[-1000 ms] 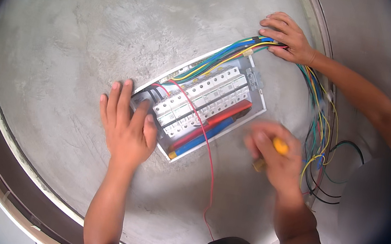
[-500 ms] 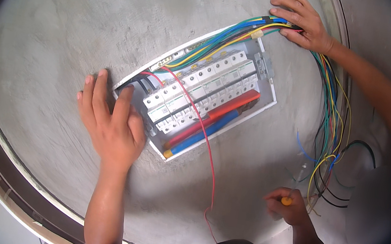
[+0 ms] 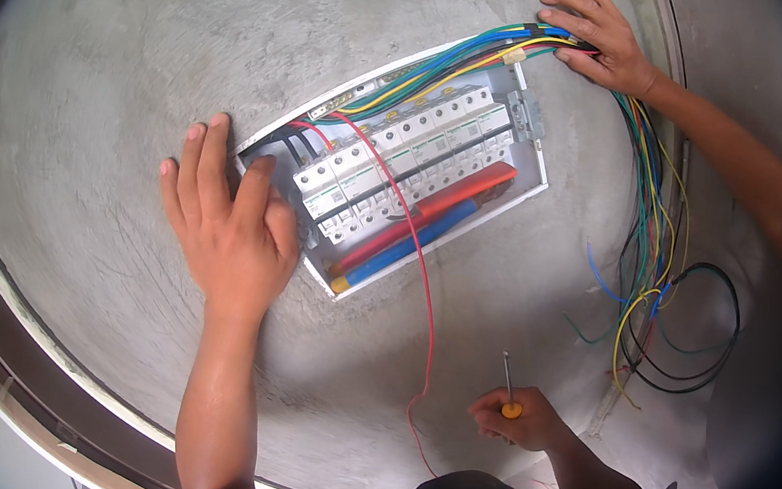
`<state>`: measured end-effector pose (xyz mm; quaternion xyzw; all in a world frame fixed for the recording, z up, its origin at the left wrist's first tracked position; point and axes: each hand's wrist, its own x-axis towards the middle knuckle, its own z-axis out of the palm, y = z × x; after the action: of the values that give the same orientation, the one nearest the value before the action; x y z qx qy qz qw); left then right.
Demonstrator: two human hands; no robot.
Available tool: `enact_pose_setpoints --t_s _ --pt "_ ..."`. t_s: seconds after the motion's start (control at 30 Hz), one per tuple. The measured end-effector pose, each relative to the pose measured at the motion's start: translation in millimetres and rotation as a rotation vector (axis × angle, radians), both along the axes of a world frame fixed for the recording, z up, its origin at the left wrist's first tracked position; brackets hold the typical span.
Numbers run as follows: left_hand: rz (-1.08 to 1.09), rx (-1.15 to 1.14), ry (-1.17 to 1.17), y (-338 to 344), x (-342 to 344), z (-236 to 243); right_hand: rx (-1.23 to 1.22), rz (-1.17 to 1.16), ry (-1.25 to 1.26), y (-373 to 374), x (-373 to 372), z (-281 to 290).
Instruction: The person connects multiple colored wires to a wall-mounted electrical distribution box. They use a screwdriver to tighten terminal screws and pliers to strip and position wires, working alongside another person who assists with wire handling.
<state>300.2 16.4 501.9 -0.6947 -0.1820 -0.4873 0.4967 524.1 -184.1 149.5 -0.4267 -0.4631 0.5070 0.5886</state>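
"Lower than a second ago, the right hand (image 3: 529, 419) has dropped from near the right corner of the electrical box (image 3: 543, 171) to well below its lower edge, fingers closed around a yellow-handled screwdriver (image 3: 511, 409), shaft pointing up."

"What does that change?"

"It puts the tool well apart from the white breakers (image 3: 452, 142), so no screw seems to be turning at this moment."

"And the left hand?"

"As before, the left hand (image 3: 235, 241) is spread, unclenched, over the concrete surface (image 3: 109, 101) at the box's left corner. I cannot tell whether its index fingertip presses the box."

"What is inside the box?"

"Breakers run in a slanting row. Along the lower edge lie a red handle (image 3: 468, 191) and a blue handle (image 3: 439, 227). One red wire (image 3: 430, 357) crosses that edge and hangs down."

"Anyone else?"

"Yes, a co-worker's hand (image 3: 611, 47), beyond the upper right corner, grips a multicoloured wire bundle (image 3: 491, 49)."
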Motion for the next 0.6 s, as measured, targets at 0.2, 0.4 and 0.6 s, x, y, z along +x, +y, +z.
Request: enact_pose_setpoints --t_s 0.2,0.4,0.6 --pt "-0.007 -0.010 0.000 -1.3 -0.3 -0.6 -0.026 0.008 -0.052 -1.7 -0.9 -4.1" --pt "-0.013 -0.027 0.001 -1.1 -0.5 -0.4 0.003 -0.011 -0.181 -7.5 -10.6 8.7" --pt "-0.089 -0.034 -0.011 0.1 -3.0 -0.4 0.266 -0.269 -0.514 -31.4 21.7 102.8"
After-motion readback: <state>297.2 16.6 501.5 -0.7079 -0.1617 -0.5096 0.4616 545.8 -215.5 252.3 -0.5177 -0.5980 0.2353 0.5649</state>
